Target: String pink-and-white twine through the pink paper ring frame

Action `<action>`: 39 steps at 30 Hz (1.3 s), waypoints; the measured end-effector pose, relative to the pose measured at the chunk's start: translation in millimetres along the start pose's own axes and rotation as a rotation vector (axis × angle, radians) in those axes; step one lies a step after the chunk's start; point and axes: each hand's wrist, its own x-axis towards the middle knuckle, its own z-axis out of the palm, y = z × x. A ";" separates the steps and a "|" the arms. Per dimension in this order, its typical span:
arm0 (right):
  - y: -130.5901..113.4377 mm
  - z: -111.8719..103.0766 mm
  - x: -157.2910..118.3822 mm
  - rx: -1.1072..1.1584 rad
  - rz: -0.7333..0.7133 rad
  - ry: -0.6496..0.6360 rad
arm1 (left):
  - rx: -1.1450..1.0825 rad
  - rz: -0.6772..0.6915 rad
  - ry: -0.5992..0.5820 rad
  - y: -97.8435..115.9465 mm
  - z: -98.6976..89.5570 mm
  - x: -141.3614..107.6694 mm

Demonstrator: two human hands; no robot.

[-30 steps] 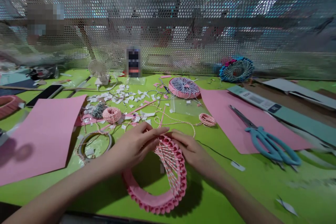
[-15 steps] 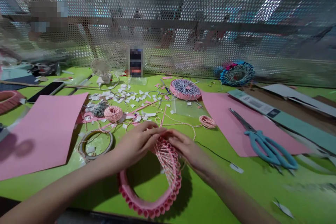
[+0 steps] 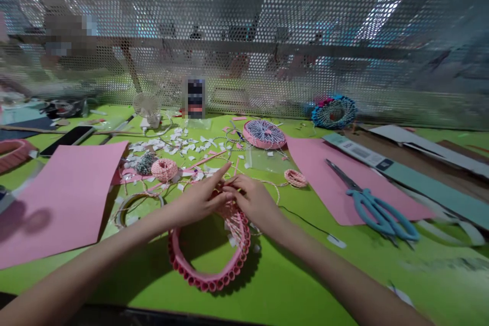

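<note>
Head view. The pink ring [image 3: 208, 283], edged with small rolled loops, sits at the near middle of the green table [image 3: 305, 290], its far rim beneath both hands. String [image 3: 237, 225] crosses the ring's right side; the left side of its opening is bare. Left hand [image 3: 200, 197]: index finger extended, thumb close to the right hand's fingertips. Right hand [image 3: 256, 202]: fingers curled narrowly inward over the rim. Whether either pinches string or rim cannot be told, the contact being hidden.

Probable faults: slack, should the string slip from the fingers, would let the crossed strands loosen or slide off a loop. Pressure on the rim could flatten the paper loops. Loose strands near the pink ball [image 3: 164, 170], coil [image 3: 295, 178] and tape roll [image 3: 119, 218] might snag or tangle if pulled. Paper scraps [image 3: 183, 137], lying beyond the hands, could catch in trailing string.
</note>
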 end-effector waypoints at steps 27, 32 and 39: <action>-10.0 -6.6 -6.0 0.387 0.294 -0.017 | -0.175 -0.171 -0.212 -1.3 -11.2 -5.7; -6.1 3.2 -9.6 0.449 0.367 -0.046 | -0.215 -0.234 -0.248 -0.3 -6.2 -6.2; 4.3 -3.4 -2.3 0.849 0.541 -0.077 | -0.455 -0.280 -0.298 -2.0 -7.5 -7.5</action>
